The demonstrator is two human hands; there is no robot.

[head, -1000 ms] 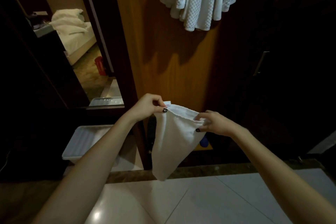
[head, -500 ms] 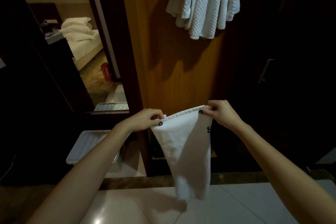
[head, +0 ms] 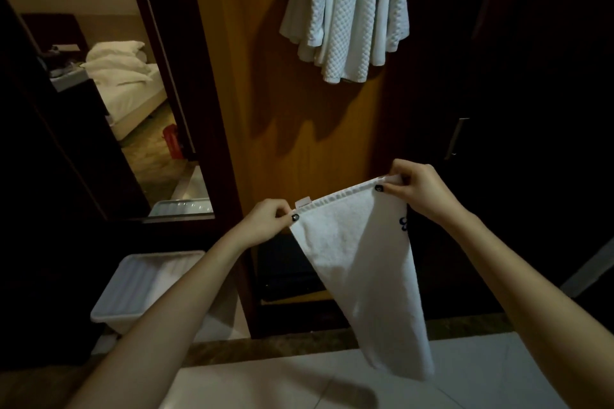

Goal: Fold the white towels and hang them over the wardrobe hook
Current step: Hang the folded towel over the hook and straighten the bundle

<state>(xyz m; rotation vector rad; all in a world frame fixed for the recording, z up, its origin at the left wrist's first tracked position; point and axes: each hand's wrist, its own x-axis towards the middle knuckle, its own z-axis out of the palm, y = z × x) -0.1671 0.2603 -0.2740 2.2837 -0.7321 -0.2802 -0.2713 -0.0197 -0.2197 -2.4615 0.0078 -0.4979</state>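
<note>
I see the left hand (head: 265,221) pinching one top corner of the white towel (head: 358,259), thumb and fingers (head: 280,209) closed tight on the hem. The right hand (head: 420,189) pinches the other corner a little higher. The towel hangs from that stretched edge, narrowing towards the tiled floor (head: 299,385). More white towels (head: 349,10) hang above on the wooden wardrobe panel (head: 265,76)
</note>
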